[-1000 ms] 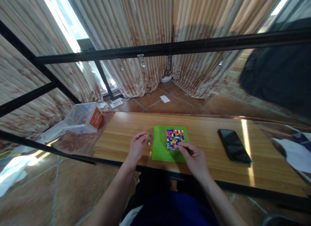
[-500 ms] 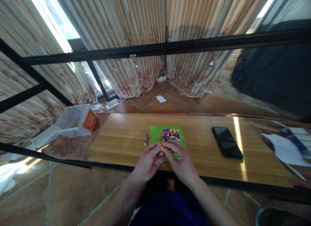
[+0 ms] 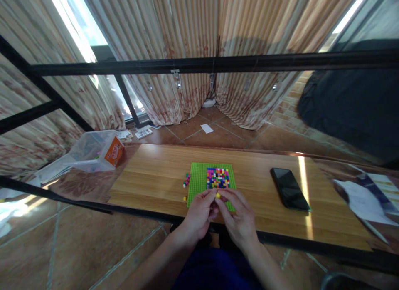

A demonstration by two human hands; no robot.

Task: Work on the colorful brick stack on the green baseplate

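Note:
A small yellow toy brick (image 3: 217, 195) shows between the fingertips of my two hands, just above the near part of a green studded baseplate (image 3: 197, 177). My left hand (image 3: 201, 210) is closed in a pinch at the brick's left side. From the right, the thumb and fingers of my right hand (image 3: 239, 213) close on it too. Beyond my fingers, a block of multicoloured bricks (image 3: 218, 177) covers part of the plate. Left of the plate lie a little cluster of loose bricks (image 3: 186, 180) and a separate yellow brick (image 3: 185, 198). My hands hide the plate's near edge.
The wooden table (image 3: 149, 173) also carries a black phone (image 3: 289, 189) on the right. A clear plastic bin (image 3: 90, 152) with an orange label stands off its left end. Papers (image 3: 364, 200) lie at the right end. A black metal bar (image 3: 193, 65) crosses beyond the table.
Both hands, with the yellow brick between them, have shifted right and nearer to me relative to the plate. More of the multicoloured block and the separate yellow brick at left now show.

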